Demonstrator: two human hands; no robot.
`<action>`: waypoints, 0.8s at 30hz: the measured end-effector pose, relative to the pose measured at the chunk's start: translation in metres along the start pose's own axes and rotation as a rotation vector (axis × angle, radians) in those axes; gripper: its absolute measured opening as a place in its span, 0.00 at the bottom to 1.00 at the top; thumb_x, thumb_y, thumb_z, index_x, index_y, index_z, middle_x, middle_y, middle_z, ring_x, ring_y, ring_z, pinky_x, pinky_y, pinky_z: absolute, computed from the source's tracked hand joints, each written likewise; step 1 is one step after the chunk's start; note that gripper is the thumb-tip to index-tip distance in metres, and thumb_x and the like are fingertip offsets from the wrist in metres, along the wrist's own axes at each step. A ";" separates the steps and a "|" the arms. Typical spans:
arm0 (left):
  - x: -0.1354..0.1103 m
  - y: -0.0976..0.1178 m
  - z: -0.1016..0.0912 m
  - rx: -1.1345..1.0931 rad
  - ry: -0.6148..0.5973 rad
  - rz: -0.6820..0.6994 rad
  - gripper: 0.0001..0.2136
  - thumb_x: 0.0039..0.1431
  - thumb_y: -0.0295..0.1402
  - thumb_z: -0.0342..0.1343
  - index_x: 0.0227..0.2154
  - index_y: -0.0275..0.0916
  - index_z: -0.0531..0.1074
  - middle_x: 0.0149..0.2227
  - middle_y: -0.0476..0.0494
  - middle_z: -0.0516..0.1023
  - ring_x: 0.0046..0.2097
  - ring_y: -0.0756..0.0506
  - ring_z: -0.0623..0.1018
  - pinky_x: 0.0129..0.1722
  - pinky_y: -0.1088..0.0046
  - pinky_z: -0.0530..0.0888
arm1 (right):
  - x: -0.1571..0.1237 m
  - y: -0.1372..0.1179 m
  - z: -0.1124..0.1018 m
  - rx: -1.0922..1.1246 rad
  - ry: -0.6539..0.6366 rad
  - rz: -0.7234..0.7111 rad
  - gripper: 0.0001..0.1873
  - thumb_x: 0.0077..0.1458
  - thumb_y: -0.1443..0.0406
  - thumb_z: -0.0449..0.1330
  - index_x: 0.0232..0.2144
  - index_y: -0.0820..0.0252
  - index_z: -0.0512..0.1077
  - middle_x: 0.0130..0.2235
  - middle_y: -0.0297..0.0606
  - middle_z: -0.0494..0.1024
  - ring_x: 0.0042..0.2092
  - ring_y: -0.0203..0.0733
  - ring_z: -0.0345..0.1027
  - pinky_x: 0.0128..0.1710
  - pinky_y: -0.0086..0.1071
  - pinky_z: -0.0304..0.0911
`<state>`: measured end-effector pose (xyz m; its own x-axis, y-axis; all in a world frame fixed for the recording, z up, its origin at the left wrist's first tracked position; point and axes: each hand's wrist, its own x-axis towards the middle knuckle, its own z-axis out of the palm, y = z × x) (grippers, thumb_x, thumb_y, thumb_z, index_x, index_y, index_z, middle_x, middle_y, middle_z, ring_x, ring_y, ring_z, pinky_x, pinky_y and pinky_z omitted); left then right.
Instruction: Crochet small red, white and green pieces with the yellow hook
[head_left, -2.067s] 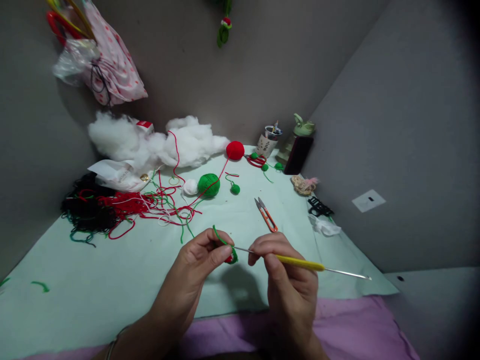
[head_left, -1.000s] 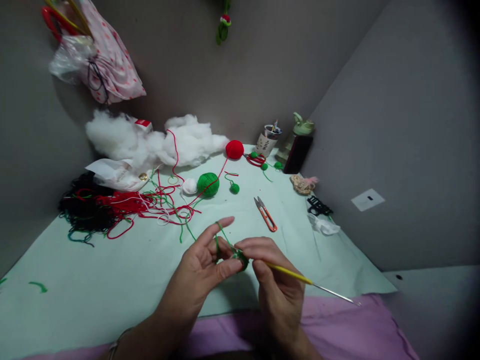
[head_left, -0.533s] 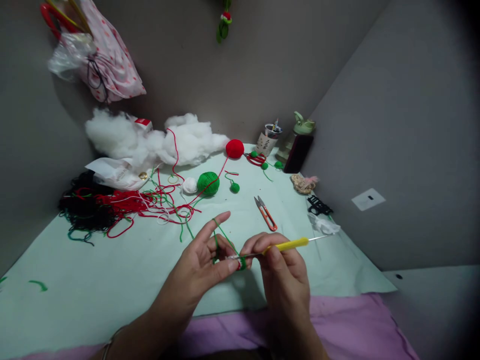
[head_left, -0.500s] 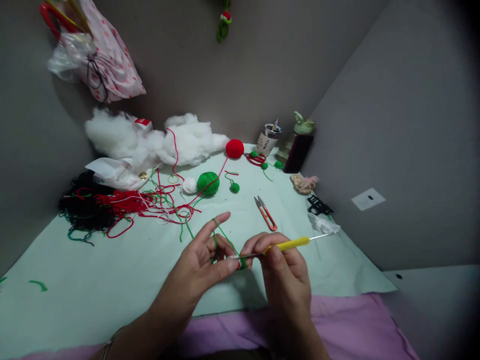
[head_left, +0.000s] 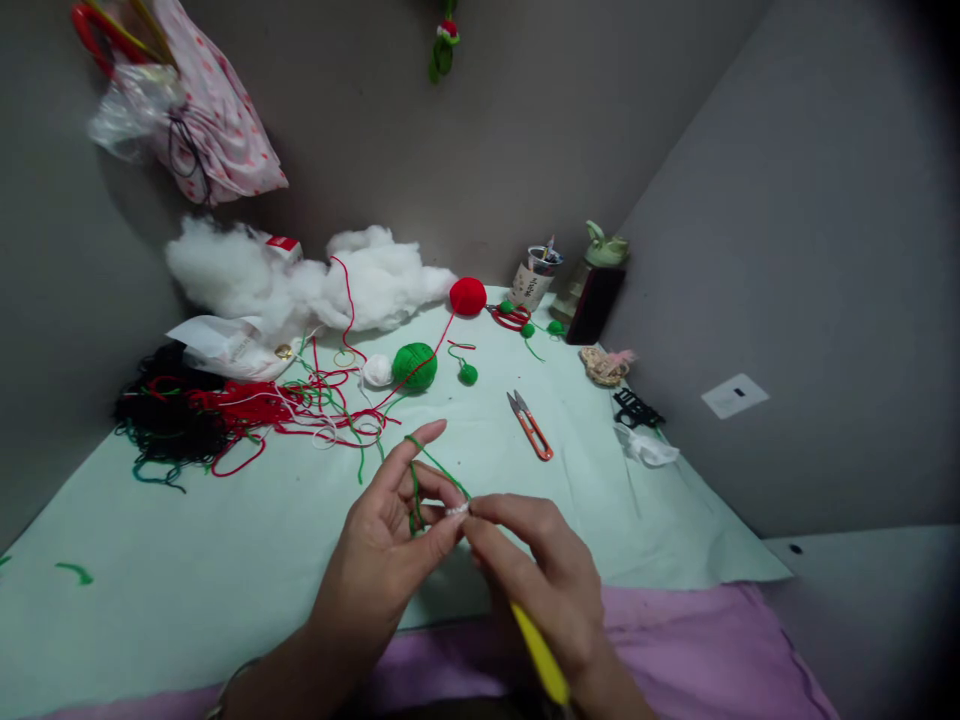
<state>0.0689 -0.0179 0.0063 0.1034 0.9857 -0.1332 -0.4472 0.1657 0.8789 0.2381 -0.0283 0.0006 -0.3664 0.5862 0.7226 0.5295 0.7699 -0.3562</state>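
My left hand (head_left: 390, 530) pinches a small crochet piece (head_left: 457, 510), its white edge showing between thumb and fingers. Green yarn (head_left: 441, 468) runs from the raised left index finger down to the piece. The fingertips of my right hand (head_left: 536, 560) meet the same piece at its right side. Tucked in that right hand is a crochet hook (head_left: 541, 655), its yellow handle slanting down toward me; the hook's tip is hidden. Most of the crochet piece is covered by fingers.
Thread snips (head_left: 531, 428) lie beyond my hands. Behind are a green yarn ball (head_left: 415, 367), a red yarn ball (head_left: 468, 296) and white stuffing (head_left: 382, 280). Tangled red yarn (head_left: 255, 405) lies left. A phone (head_left: 596, 305) leans on a bottle (head_left: 574, 290) at the back right.
My right hand has swung the crochet hook from pointing across the piece to hanging down in the palm. Its thumb and index finger have closed in on the piece. My left hand shifted slightly left.
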 end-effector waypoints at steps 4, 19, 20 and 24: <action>0.002 0.007 0.000 -0.230 -0.095 -0.212 0.43 0.51 0.30 0.75 0.69 0.41 0.62 0.32 0.52 0.77 0.32 0.51 0.73 0.35 0.75 0.71 | -0.003 -0.003 0.005 0.018 0.095 0.064 0.29 0.62 0.74 0.65 0.61 0.43 0.74 0.44 0.38 0.83 0.45 0.45 0.78 0.43 0.37 0.77; 0.002 0.010 0.000 -0.154 -0.056 -0.147 0.42 0.56 0.30 0.72 0.70 0.42 0.57 0.34 0.52 0.75 0.37 0.49 0.72 0.44 0.70 0.69 | 0.005 0.006 0.015 0.922 0.264 0.578 0.11 0.71 0.64 0.58 0.43 0.53 0.82 0.38 0.37 0.81 0.35 0.38 0.74 0.36 0.32 0.71; 0.001 0.011 0.000 -0.150 -0.054 -0.152 0.42 0.56 0.30 0.72 0.70 0.42 0.57 0.34 0.52 0.75 0.37 0.49 0.71 0.45 0.70 0.69 | 0.005 0.007 0.015 0.946 0.270 0.591 0.11 0.71 0.63 0.59 0.42 0.53 0.82 0.37 0.37 0.80 0.35 0.37 0.74 0.35 0.32 0.71; 0.001 0.012 0.000 -0.148 -0.055 -0.163 0.42 0.56 0.31 0.72 0.70 0.40 0.57 0.34 0.52 0.75 0.37 0.49 0.71 0.44 0.70 0.69 | 0.007 0.007 0.014 0.997 0.288 0.620 0.10 0.70 0.62 0.60 0.41 0.54 0.82 0.37 0.36 0.80 0.33 0.35 0.74 0.34 0.29 0.71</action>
<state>0.0636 -0.0145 0.0166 0.2313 0.9429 -0.2398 -0.5457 0.3298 0.7704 0.2284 -0.0149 -0.0049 -0.0081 0.9449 0.3272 -0.3146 0.3081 -0.8978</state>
